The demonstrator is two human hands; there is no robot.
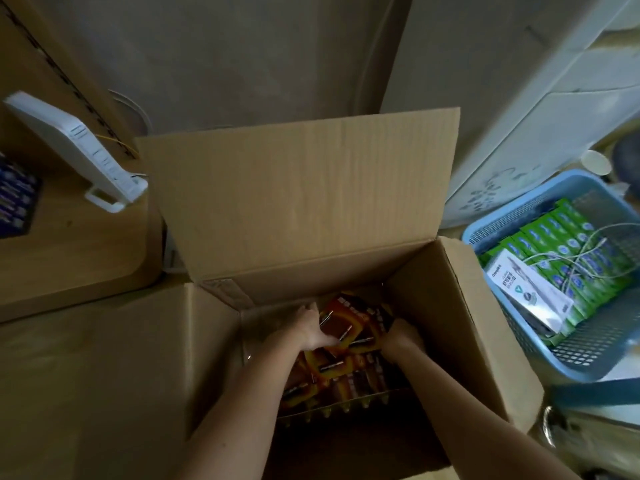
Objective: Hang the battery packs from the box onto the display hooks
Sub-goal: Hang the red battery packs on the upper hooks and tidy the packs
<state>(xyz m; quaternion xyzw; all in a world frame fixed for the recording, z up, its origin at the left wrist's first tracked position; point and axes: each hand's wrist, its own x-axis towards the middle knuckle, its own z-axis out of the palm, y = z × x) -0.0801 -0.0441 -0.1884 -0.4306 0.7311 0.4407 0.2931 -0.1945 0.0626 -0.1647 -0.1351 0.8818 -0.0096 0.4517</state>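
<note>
Left grip clamped on the left edge of the top pack, thumb over its face; right grip pressed to the right edge, fingers hidden below, so no telling whether closed. Both deep in the box, among the packs heaped at its bottom. To lift well: square the few top packs together between both grips, keep the cards facing one way, raise straight up clear of the walls, avoid dragging loose ones along or bending the card. Hooks nowhere in view, so probably a turn needed after the lift. Counted: two grips, one box with its rear flap standing up, orange packs too many and too overlapped for a sure count. Just right of the box, one blue basket holding rows of green cartons, one white carton and a tangle of white cable; behind it one paper cup. On the left, one white router on a wooden desk.
</note>
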